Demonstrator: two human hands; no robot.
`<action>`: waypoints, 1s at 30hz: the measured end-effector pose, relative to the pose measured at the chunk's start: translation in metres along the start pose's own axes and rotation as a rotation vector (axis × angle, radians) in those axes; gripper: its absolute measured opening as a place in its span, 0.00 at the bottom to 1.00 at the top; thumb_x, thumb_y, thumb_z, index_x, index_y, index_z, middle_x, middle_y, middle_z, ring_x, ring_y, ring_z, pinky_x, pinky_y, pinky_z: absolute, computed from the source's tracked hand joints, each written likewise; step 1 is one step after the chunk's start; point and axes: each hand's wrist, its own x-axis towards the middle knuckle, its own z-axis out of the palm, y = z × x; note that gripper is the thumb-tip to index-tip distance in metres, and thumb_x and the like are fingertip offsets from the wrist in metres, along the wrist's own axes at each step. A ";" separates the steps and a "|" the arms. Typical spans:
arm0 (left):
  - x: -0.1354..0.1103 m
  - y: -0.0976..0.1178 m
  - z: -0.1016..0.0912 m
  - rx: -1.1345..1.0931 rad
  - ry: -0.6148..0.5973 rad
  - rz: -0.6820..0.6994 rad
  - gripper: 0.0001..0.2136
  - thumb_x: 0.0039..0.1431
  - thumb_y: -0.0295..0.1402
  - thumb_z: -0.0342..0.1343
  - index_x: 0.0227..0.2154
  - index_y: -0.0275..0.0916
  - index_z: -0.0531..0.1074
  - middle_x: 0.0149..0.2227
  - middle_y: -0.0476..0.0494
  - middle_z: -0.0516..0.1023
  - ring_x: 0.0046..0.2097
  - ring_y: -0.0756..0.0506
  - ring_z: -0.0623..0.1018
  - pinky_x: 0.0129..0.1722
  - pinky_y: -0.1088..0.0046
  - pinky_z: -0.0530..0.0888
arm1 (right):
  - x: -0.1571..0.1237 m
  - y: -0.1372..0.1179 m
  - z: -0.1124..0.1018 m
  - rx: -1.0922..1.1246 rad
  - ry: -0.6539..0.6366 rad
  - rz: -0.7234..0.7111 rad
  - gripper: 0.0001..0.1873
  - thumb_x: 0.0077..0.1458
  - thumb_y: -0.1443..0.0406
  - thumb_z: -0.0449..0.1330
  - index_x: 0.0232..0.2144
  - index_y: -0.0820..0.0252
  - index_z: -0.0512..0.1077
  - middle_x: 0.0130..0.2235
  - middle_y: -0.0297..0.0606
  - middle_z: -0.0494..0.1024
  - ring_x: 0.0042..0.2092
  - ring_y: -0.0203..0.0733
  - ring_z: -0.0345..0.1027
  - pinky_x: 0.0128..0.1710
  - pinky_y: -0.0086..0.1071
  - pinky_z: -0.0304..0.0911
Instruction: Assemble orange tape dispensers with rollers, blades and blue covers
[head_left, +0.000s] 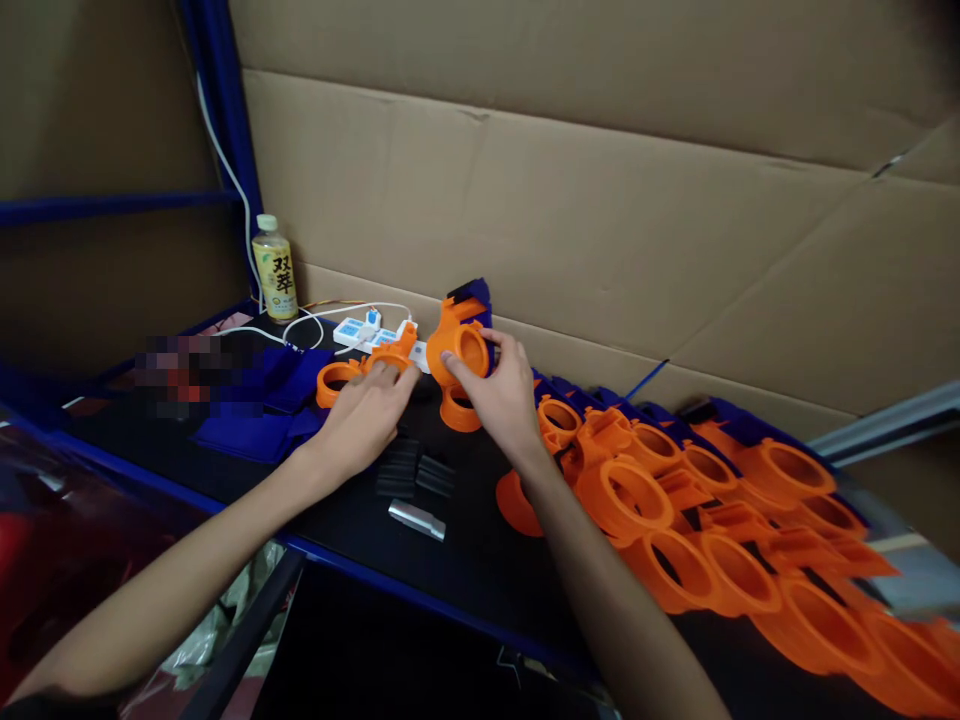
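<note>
Head view: right hand (501, 392) fingers clasp upright orange housing (459, 347); left hand (365, 416) fingers flat.

Matt orange plastic housing (459, 345), dull cardboard wall (600, 200), brushed metal block (417, 520)

- The table (480, 570) runs left to right, with a cardboard wall (600, 220) behind its far edge.
- A bottle (274, 270) stands at the far left, against the wall.
- A power strip (367, 332) lies just right of the bottle.
- The right hand (501, 392) holds a ring housing (457, 345) near the table's middle; another ring part (459, 412) sits under it.
- The left hand (367, 415) rests left of it, touching a flat ring piece (337, 378).
- Small blocks (416, 472) and a metal piece (417, 520) lie nearer, between the arms.
- Rows of ring housings (712, 520) fill the right side.
- Folded cloth (262, 410) lies at the left.
</note>
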 end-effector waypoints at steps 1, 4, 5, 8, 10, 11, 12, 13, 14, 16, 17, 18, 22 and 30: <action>0.002 0.001 0.000 0.026 -0.024 0.032 0.20 0.53 0.17 0.52 0.50 0.32 0.68 0.47 0.32 0.77 0.52 0.34 0.74 0.48 0.58 0.72 | -0.001 0.000 -0.006 -0.003 0.031 -0.016 0.31 0.49 0.49 0.68 0.50 0.58 0.69 0.53 0.47 0.75 0.56 0.53 0.69 0.59 0.49 0.62; 0.005 -0.006 -0.002 0.050 -0.060 0.118 0.20 0.52 0.17 0.54 0.49 0.32 0.69 0.49 0.31 0.77 0.55 0.34 0.73 0.51 0.56 0.70 | -0.005 -0.001 -0.024 -0.006 0.091 -0.046 0.31 0.50 0.49 0.68 0.51 0.57 0.69 0.53 0.47 0.74 0.56 0.52 0.69 0.58 0.49 0.63; 0.004 -0.011 -0.002 0.047 -0.072 0.148 0.21 0.51 0.17 0.55 0.51 0.32 0.69 0.50 0.31 0.77 0.56 0.34 0.73 0.52 0.57 0.70 | -0.007 -0.001 -0.030 -0.007 0.100 -0.052 0.31 0.50 0.49 0.68 0.52 0.57 0.69 0.53 0.47 0.74 0.56 0.52 0.69 0.58 0.49 0.63; 0.006 -0.025 -0.001 0.054 -0.123 0.244 0.21 0.52 0.20 0.57 0.52 0.33 0.70 0.50 0.32 0.77 0.55 0.34 0.73 0.52 0.56 0.69 | -0.010 -0.003 -0.043 -0.019 0.122 -0.074 0.31 0.51 0.51 0.68 0.52 0.58 0.69 0.53 0.47 0.74 0.56 0.52 0.69 0.59 0.49 0.63; 0.010 -0.032 0.001 0.056 -0.143 0.301 0.21 0.53 0.21 0.57 0.52 0.33 0.70 0.50 0.32 0.77 0.55 0.34 0.73 0.52 0.56 0.68 | -0.013 -0.004 -0.048 -0.035 0.131 -0.100 0.30 0.51 0.52 0.68 0.53 0.58 0.69 0.53 0.47 0.74 0.56 0.52 0.68 0.59 0.49 0.63; 0.012 -0.034 0.003 0.053 -0.150 0.328 0.21 0.53 0.21 0.57 0.52 0.33 0.71 0.50 0.32 0.77 0.55 0.34 0.73 0.53 0.56 0.68 | -0.014 -0.004 -0.050 -0.043 0.131 -0.111 0.30 0.52 0.52 0.68 0.53 0.58 0.69 0.53 0.47 0.74 0.56 0.52 0.68 0.59 0.49 0.63; 0.014 -0.035 0.004 0.047 -0.155 0.352 0.21 0.53 0.20 0.57 0.52 0.33 0.71 0.51 0.32 0.77 0.56 0.34 0.72 0.53 0.56 0.68 | -0.015 -0.004 -0.051 -0.050 0.128 -0.120 0.30 0.52 0.52 0.68 0.53 0.58 0.69 0.54 0.47 0.74 0.56 0.52 0.68 0.59 0.50 0.63; 0.016 -0.037 0.005 0.039 -0.160 0.373 0.21 0.53 0.20 0.56 0.52 0.33 0.72 0.52 0.32 0.77 0.57 0.34 0.72 0.54 0.56 0.69 | -0.016 -0.004 -0.051 -0.056 0.124 -0.125 0.30 0.52 0.52 0.68 0.54 0.58 0.68 0.54 0.47 0.73 0.56 0.52 0.68 0.59 0.50 0.63; 0.017 -0.038 0.006 0.027 -0.165 0.391 0.21 0.52 0.19 0.55 0.51 0.33 0.72 0.52 0.32 0.76 0.57 0.34 0.72 0.54 0.56 0.69 | -0.017 -0.004 -0.051 -0.060 0.118 -0.128 0.30 0.52 0.53 0.68 0.54 0.58 0.68 0.54 0.47 0.73 0.57 0.52 0.68 0.59 0.50 0.63; 0.016 -0.040 0.005 -0.008 -0.176 0.418 0.22 0.52 0.18 0.54 0.51 0.34 0.73 0.53 0.33 0.76 0.58 0.35 0.72 0.55 0.56 0.69 | -0.018 -0.003 -0.051 -0.064 0.104 -0.130 0.30 0.53 0.53 0.67 0.54 0.59 0.68 0.54 0.47 0.73 0.57 0.52 0.67 0.59 0.50 0.63; 0.014 -0.041 0.004 -0.031 -0.179 0.428 0.22 0.51 0.18 0.54 0.50 0.35 0.73 0.52 0.34 0.77 0.58 0.36 0.72 0.56 0.56 0.69 | -0.018 -0.003 -0.050 -0.064 0.099 -0.129 0.30 0.53 0.53 0.67 0.55 0.59 0.68 0.54 0.47 0.73 0.57 0.52 0.67 0.59 0.50 0.62; 0.011 -0.043 0.001 -0.058 -0.183 0.439 0.22 0.51 0.17 0.53 0.50 0.35 0.73 0.52 0.35 0.77 0.59 0.37 0.72 0.57 0.56 0.69 | -0.018 -0.002 -0.049 -0.063 0.095 -0.127 0.30 0.53 0.53 0.67 0.55 0.58 0.68 0.55 0.47 0.73 0.57 0.52 0.67 0.59 0.50 0.62; -0.003 -0.049 -0.012 -0.169 -0.210 0.469 0.26 0.50 0.15 0.51 0.53 0.35 0.72 0.54 0.37 0.77 0.60 0.39 0.72 0.61 0.58 0.67 | -0.012 0.004 -0.042 -0.041 0.080 -0.104 0.30 0.53 0.52 0.68 0.54 0.57 0.68 0.55 0.46 0.73 0.58 0.52 0.67 0.60 0.50 0.62; -0.009 -0.058 -0.035 -0.231 -0.157 0.458 0.24 0.53 0.15 0.49 0.51 0.37 0.73 0.51 0.39 0.77 0.57 0.40 0.74 0.60 0.57 0.68 | 0.000 0.017 -0.025 0.016 0.009 -0.043 0.31 0.52 0.50 0.68 0.53 0.58 0.70 0.56 0.47 0.74 0.59 0.51 0.68 0.62 0.49 0.61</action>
